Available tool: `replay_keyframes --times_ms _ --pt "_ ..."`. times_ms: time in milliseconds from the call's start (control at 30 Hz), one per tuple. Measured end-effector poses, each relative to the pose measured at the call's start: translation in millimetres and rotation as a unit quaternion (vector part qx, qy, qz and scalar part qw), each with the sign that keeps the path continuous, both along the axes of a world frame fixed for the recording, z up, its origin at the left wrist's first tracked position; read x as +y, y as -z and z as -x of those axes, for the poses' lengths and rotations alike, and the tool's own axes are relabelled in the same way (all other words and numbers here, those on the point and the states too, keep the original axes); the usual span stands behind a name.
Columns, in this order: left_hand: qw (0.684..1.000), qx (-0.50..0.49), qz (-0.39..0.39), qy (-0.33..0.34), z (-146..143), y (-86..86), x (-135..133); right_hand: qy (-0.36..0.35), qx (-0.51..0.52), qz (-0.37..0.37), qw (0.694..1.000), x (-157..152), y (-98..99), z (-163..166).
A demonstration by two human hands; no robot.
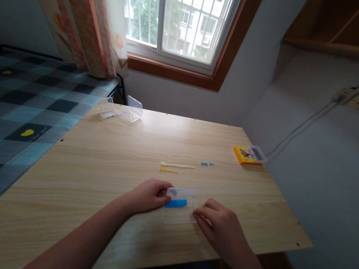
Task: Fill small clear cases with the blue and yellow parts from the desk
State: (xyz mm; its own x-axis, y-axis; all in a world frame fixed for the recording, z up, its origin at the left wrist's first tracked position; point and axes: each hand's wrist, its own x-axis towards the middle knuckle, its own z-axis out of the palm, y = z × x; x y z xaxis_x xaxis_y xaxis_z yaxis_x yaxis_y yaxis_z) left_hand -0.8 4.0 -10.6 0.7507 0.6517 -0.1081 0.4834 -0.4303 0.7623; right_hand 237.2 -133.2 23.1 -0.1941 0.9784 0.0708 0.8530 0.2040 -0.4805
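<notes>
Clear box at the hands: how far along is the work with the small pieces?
Done: a blue strip lies inside the clear box. In hand: left hand and right hand grip the box's ends. Left: a cream row, a yellow row and a few blue pieces lie loose on the table beyond it.

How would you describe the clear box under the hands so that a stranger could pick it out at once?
Start at the wooden table below the window. Toward its near edge, between the left hand and right hand, lies a flat clear box. Unlike the clear container at the far left corner, it holds a blue strip.
</notes>
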Motion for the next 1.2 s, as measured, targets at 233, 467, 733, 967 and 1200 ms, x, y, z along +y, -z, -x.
replay_keyframes --times_ms 233,467,733,967,1200 --pt "1.000 -0.006 0.001 -0.005 0.5 -0.9 -0.3 -0.004 -0.116 0.011 0.993 25.1 13.5 11.6" --pt "1.000 -0.013 0.003 0.000 0.3 0.2 0.6 -0.008 -0.122 0.016 0.992 26.4 14.6 13.3" --pt "1.000 -0.015 0.005 -0.001 -0.7 -2.1 0.5 0.019 -0.091 0.026 0.995 12.3 8.1 5.7" --pt "1.000 -0.008 0.001 0.001 -0.6 -0.4 0.8 0.011 -0.100 0.044 0.994 12.4 12.7 11.8" --pt "1.000 -0.005 -0.001 0.000 0.3 0.2 0.7 0.015 -0.102 0.048 0.994 16.9 13.3 13.8"
